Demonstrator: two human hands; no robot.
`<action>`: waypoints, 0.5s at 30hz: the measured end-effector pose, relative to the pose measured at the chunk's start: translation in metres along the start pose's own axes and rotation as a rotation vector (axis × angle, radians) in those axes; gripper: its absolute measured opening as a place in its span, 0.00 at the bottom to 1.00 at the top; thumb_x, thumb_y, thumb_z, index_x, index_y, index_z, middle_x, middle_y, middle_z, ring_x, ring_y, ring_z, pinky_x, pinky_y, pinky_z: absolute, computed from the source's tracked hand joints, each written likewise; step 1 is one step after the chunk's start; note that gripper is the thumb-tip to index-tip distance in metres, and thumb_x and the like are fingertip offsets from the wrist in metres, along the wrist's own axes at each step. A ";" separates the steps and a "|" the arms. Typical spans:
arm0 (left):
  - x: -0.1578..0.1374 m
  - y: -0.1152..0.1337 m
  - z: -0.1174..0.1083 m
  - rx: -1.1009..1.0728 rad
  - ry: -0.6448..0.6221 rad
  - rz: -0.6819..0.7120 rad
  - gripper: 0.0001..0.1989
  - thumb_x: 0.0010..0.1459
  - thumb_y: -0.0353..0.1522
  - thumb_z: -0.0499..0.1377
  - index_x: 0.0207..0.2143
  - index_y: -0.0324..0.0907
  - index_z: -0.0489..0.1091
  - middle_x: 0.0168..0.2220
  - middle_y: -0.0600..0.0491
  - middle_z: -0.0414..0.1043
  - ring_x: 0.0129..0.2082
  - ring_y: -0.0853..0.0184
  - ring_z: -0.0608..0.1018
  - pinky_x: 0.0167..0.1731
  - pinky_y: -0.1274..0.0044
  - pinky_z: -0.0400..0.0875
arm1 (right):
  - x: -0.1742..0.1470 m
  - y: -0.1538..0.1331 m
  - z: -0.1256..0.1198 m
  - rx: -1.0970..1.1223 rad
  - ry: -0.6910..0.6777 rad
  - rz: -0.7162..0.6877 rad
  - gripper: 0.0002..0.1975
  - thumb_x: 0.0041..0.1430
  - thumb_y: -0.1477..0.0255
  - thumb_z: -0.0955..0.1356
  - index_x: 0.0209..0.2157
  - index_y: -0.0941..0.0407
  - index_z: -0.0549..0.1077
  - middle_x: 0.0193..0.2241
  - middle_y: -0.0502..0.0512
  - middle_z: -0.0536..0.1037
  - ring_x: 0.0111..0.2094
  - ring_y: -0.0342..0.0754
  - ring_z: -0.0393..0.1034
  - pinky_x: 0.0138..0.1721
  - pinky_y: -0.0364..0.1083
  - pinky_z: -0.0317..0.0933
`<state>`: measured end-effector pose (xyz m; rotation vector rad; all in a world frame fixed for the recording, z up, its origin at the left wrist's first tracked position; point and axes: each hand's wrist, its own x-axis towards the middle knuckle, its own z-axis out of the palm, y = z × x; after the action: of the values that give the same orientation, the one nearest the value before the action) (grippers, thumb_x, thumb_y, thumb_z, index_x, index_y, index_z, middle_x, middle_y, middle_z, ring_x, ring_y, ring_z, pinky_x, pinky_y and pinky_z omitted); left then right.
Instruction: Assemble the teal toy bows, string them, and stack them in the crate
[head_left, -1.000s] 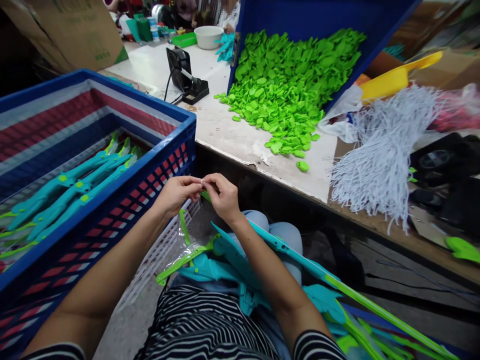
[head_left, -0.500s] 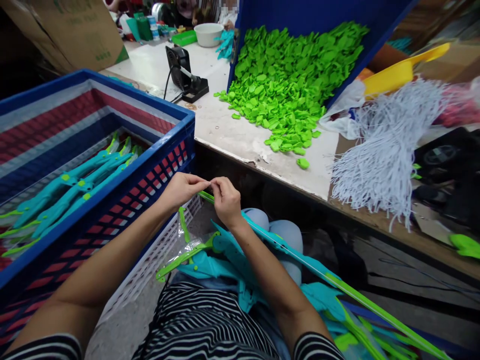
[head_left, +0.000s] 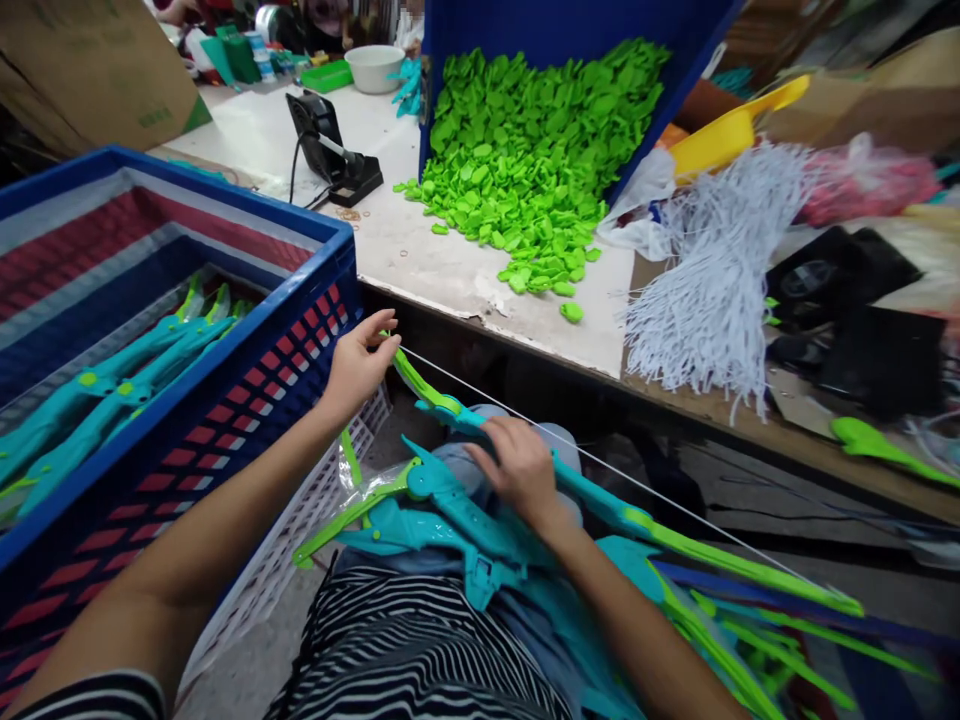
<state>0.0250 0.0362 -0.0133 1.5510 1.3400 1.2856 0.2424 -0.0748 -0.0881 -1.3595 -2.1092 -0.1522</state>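
A toy bow (head_left: 585,488) of teal and lime-green plastic lies slantwise over my lap, a white string stretched taut along its far side. My right hand (head_left: 521,470) is wrapped round its teal middle. At the bow's upper left tip, my left hand (head_left: 361,365) pinches the green end where the string meets it; the exact contact is partly hidden by the fingers. Under my right forearm, more teal and green bow parts (head_left: 442,500) lie on my lap, some in clear plastic film. Further green limbs (head_left: 750,640) stick out at the lower right.
A blue crate (head_left: 300,300) with a striped lining holds several bows at the left. Ahead, a white table (head_left: 420,260) carries a tipped blue bin (head_left: 510,25) spilling green pieces (head_left: 540,170), a small black fan (head_left: 319,130), a bundle of white strings (head_left: 705,300) and a yellow scoop (head_left: 720,145).
My hands were together at the bow's tip. The right hand has moved down to the bow's middle, while the left stays at the tip. The string now stands away from the bow.
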 end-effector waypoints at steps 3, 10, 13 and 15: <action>-0.017 -0.008 0.031 0.270 -0.275 0.383 0.10 0.54 0.30 0.57 0.40 0.40 0.72 0.40 0.48 0.73 0.41 0.65 0.74 0.41 0.73 0.70 | -0.040 0.040 -0.006 -0.283 -0.210 0.242 0.22 0.58 0.63 0.65 0.50 0.62 0.68 0.42 0.68 0.73 0.42 0.59 0.67 0.42 0.55 0.61; -0.047 -0.017 0.119 0.910 -0.953 0.765 0.18 0.55 0.32 0.60 0.49 0.37 0.67 0.40 0.44 0.74 0.41 0.59 0.76 0.41 0.70 0.68 | -0.038 0.072 -0.015 -0.140 -0.263 0.094 0.20 0.60 0.64 0.61 0.51 0.58 0.67 0.38 0.61 0.70 0.35 0.51 0.68 0.35 0.47 0.65; -0.031 0.005 0.120 0.931 -0.928 0.790 0.12 0.62 0.33 0.52 0.46 0.41 0.69 0.42 0.48 0.73 0.38 0.64 0.76 0.32 0.75 0.68 | -0.026 0.077 -0.035 -0.189 -0.108 0.045 0.21 0.60 0.63 0.60 0.54 0.53 0.65 0.38 0.61 0.70 0.38 0.55 0.69 0.37 0.52 0.65; -0.018 0.033 0.105 0.954 -0.817 0.853 0.16 0.64 0.30 0.44 0.47 0.42 0.69 0.44 0.47 0.73 0.41 0.64 0.76 0.33 0.75 0.68 | -0.020 0.079 -0.051 -0.226 0.035 0.104 0.23 0.59 0.62 0.63 0.55 0.51 0.64 0.42 0.65 0.69 0.46 0.63 0.66 0.43 0.59 0.63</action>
<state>0.1350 0.0214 -0.0131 3.0613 0.7177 0.1611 0.3374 -0.0749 -0.0760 -1.5812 -2.0348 -0.3780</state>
